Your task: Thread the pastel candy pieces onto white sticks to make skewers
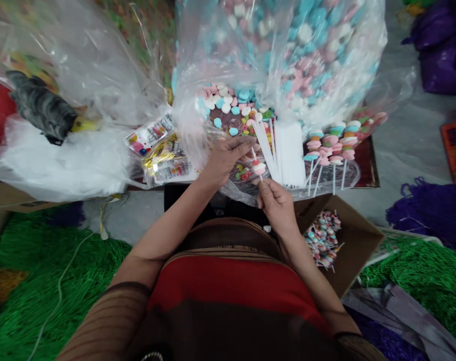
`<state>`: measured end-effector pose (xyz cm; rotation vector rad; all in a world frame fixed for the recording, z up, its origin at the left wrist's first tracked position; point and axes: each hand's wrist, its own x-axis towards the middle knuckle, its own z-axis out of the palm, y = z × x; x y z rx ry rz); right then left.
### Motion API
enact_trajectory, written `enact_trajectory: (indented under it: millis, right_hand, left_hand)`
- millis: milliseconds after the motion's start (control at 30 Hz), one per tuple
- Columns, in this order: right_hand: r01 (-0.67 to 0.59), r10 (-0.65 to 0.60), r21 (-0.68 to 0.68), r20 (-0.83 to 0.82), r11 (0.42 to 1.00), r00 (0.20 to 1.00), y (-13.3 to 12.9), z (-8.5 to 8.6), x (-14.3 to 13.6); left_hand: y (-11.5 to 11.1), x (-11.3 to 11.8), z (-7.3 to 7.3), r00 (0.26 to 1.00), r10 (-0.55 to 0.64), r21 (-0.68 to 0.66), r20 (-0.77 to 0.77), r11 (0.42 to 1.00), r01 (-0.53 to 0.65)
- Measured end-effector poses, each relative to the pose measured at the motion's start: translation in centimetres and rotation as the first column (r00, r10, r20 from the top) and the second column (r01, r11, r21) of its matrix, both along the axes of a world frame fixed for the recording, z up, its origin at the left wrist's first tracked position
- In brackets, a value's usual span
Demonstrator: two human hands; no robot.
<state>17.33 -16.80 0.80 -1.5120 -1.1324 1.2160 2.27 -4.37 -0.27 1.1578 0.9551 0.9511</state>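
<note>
My right hand (276, 200) is closed round the lower end of a thin white stick, part of a candy skewer (259, 169) with a few pink, white and red soft candies threaded on it. At its upper tip my left hand (228, 158) pinches with thumb and fingers; what lies between them is too small to make out. Just beyond the hands are loose pink, white and blue candies (226, 104). Small ring candies (243, 173) lie by the left hand. Loose white sticks (264, 150) fan out beside a thick stack of white sticks (292, 153).
Several loaded candy skewers (335, 145) lie at the table's right end. Large clear bags of candy (303, 55) stand behind. Printed packets (171, 160) and a white plastic bag (62, 160) lie left. Below right, a cardboard box (358, 250) holds wrapped skewers (323, 238).
</note>
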Motion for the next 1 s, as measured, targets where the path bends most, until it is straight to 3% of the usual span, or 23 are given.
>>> enact_trajectory:
  millis: [267, 433, 567, 667, 733, 800, 900, 1000]
  right_hand:
    - [0.017, -0.017, 0.009, 0.009, 1.0, 1.0, 0.2, -0.1, -0.3]
    - [-0.003, 0.003, 0.023, -0.001, 1.0, 1.0, 0.1, 0.4, -0.4]
    - [-0.001, 0.001, -0.005, -0.051, 1.0, 0.999, 0.6, 0.3, -0.5]
    - [-0.013, 0.011, -0.02, -0.096, 1.0, 0.995, 1.3, -0.1, -0.6]
    - [0.03, -0.029, 0.004, -0.127, 1.0, 0.992, 1.8, -0.2, -0.4]
    - [0.085, -0.079, 0.034, -0.159, 0.996, 0.984, 2.2, -0.3, -0.3]
    - [0.121, -0.11, 0.044, -0.19, 0.992, 0.976, 2.3, -0.3, -0.3]
    - [0.102, -0.094, 0.029, -0.205, 0.994, 0.974, 1.9, -0.7, -0.5]
  left_hand:
    - [-0.6, 0.2, -0.5, 0.999, 0.021, 0.002, 0.027, 1.0, -0.021]
    - [-1.5, 0.8, -0.3, 0.998, -0.034, -0.017, 0.052, 0.999, 0.035]
    - [-3.2, 1.3, 0.2, 0.995, -0.096, 0.03, -0.03, 0.995, 0.097]
    - [-3.2, 0.9, 1.1, 0.977, -0.141, 0.088, -0.159, 0.984, 0.156]
    - [-1.7, 0.2, 1.5, 0.957, -0.08, 0.217, -0.28, 0.965, 0.144]
    - [0.7, -0.5, 1.3, 0.909, 0.079, 0.393, -0.41, 0.914, 0.098]
    - [4.7, -1.0, -0.4, 0.741, 0.349, 0.604, -0.573, 0.792, 0.094]
    - [6.7, -0.9, -2.8, 0.595, 0.437, 0.635, -0.674, 0.754, 0.166]
